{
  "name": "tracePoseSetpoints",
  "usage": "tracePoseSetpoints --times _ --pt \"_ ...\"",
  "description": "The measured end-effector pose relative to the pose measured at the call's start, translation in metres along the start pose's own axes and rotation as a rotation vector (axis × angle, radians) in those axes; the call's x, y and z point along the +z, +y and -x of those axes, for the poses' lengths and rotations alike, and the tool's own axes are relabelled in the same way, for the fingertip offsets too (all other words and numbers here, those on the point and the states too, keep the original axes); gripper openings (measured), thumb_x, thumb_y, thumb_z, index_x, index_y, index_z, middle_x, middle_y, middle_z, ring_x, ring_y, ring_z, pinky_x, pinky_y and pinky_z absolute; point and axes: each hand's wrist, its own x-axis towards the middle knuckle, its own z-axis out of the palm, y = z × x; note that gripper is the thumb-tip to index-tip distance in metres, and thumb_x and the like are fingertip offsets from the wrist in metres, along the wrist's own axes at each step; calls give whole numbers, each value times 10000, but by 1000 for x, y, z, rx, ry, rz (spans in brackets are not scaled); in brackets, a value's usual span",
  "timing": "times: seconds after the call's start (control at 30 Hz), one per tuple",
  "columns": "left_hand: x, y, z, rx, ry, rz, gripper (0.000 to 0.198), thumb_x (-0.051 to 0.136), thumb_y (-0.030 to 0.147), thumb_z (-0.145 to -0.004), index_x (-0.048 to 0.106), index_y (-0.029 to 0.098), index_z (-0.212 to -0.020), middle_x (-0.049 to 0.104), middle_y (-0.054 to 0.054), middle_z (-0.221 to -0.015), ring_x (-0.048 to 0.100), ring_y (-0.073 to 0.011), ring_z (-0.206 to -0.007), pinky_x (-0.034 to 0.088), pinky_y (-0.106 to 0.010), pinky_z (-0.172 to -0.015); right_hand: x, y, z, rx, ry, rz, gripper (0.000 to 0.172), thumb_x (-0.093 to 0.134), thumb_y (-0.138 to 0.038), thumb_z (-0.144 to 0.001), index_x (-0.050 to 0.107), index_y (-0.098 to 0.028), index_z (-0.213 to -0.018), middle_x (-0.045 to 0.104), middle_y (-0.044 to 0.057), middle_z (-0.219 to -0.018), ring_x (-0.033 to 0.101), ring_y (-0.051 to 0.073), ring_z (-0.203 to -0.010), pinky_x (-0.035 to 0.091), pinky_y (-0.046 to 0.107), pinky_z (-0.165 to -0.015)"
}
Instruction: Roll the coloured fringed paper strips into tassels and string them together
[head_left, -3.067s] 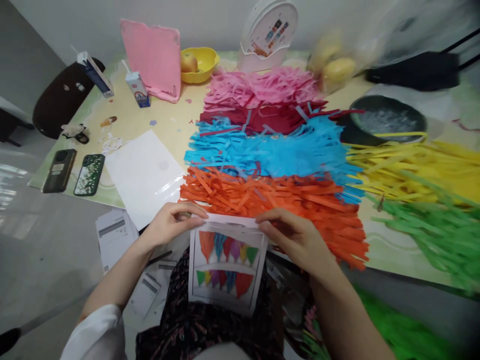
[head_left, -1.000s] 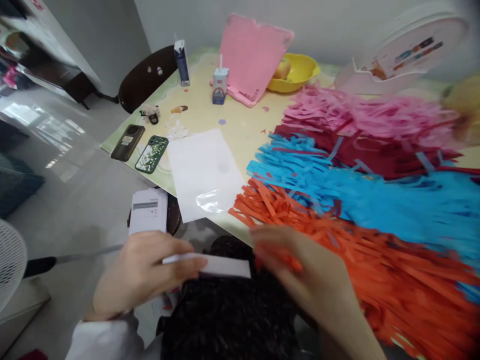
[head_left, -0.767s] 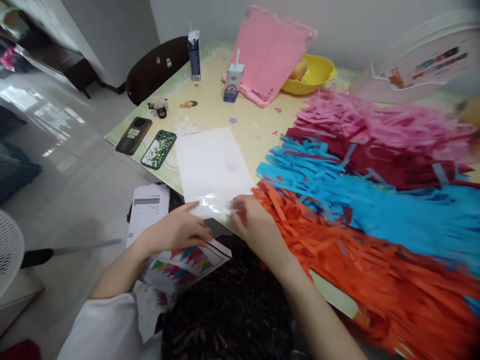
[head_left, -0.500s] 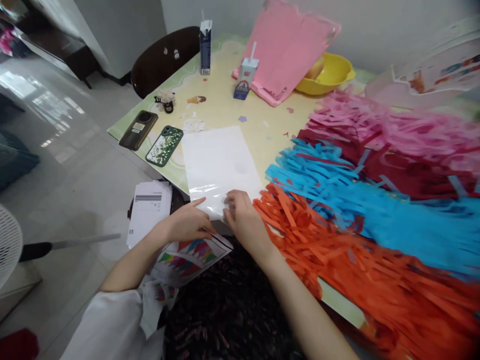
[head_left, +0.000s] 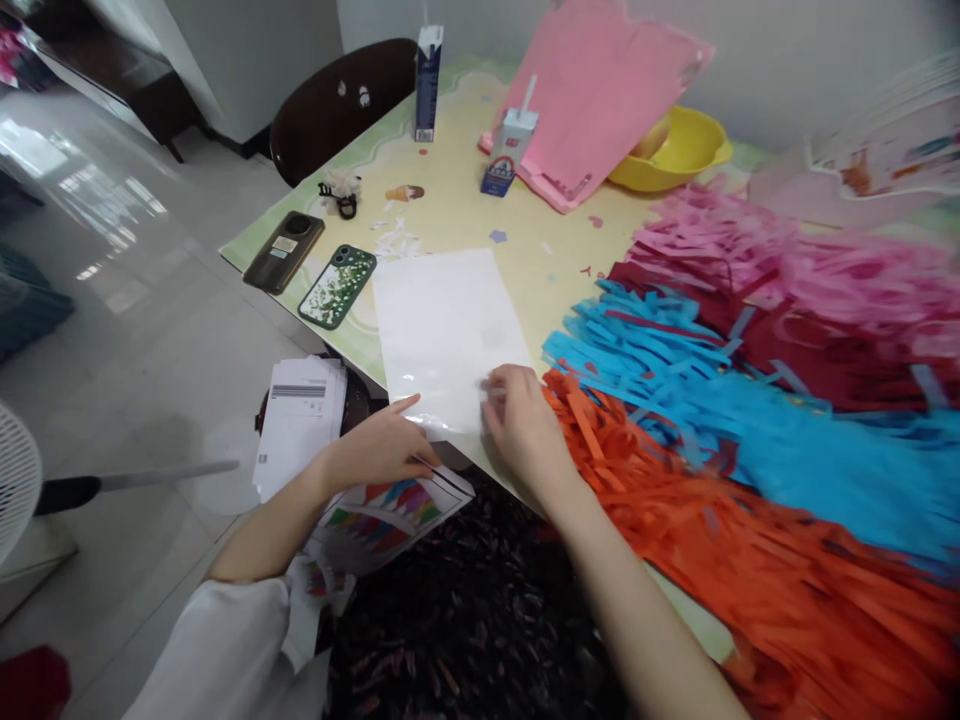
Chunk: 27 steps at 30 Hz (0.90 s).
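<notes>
A glossy white plastic sleeve [head_left: 454,320] lies flat on the table, its lower end near the table edge. My left hand [head_left: 386,442] is at that lower end, its index finger stretched onto the plastic. Its thumb and other fingers close on a printed sheet [head_left: 405,508] with coloured pictures, which hangs below the table edge. My right hand [head_left: 521,420] is at the sleeve's lower right side, fingers bent together on the plastic. Its fingertips are slightly blurred.
Orange [head_left: 750,560], blue [head_left: 810,450] and pink [head_left: 825,250] fringed strips cover the right side. Two phones, a patterned one [head_left: 337,287] and a dark one [head_left: 285,250], lie left. Behind stand drink cartons [head_left: 510,150], a pink board [head_left: 592,100] and a yellow bowl [head_left: 675,160].
My right hand has slid rightward along the sleeve's lower end, away from my left hand. The left hand has hardly moved. The plastic looks flatter, with fewer wrinkles, and the view has shifted slightly.
</notes>
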Motion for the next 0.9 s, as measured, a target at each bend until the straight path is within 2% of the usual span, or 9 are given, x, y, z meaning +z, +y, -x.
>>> tracePoseSetpoints --times 0.27,0.43,0.57,0.63,0.77,0.9 --pt "2 -1 -1 -6 10 -21 153 624 254 -912 769 242 -959 783 10 -926 719 -142 -858 110 -489 -1240 5 -5 3 -66 -32 6 249 421 -86 -854 522 -183 -1060 586 142 -1048 610 265 -903 525 390 -772" --pt "-7 -9 -1 -23 -23 -80 146 631 243 -901 768 256 -951 789 21 -933 714 -126 -867 131 -443 -1245 -16 17 15 -42 -11 60 262 495 -129 -852 520 -175 -1109 593 163 -1170 572 305 -1123 498 449 -932" --pt "-19 -19 5 -84 -37 -137 133 649 254 -885 775 253 -927 785 17 -886 712 -135 -824 133 -473 -1240 -32 30 24 13 -35 103 220 509 -181 -882 538 -185 -1099 631 143 -1102 616 298 -1048 514 454 -908" --pt "-23 -19 8 -96 -34 -132 150 637 277 -896 779 241 -929 777 7 -868 705 -132 -783 132 -490 -1237 -34 28 25 14 -17 98 214 510 -199 -892 544 -186 -1103 640 146 -1103 617 302 -1059 512 456 -918" --pt "-23 -10 14 -72 -4 -92 182 610 321 -918 777 249 -936 758 25 -836 687 -108 -733 130 -463 -1241 -30 14 25 -3 104 27 254 479 -185 -905 535 -170 -1153 634 167 -1156 608 292 -1102 500 450 -951" --pt "-17 -4 16 -89 -3 -94 200 589 342 -933 770 259 -958 757 37 -852 685 -104 -744 135 -447 -1242 -17 4 22 -18 59 -32 249 465 -146 -891 539 -172 -1127 647 139 -1090 638 269 -1003 531 415 -887"
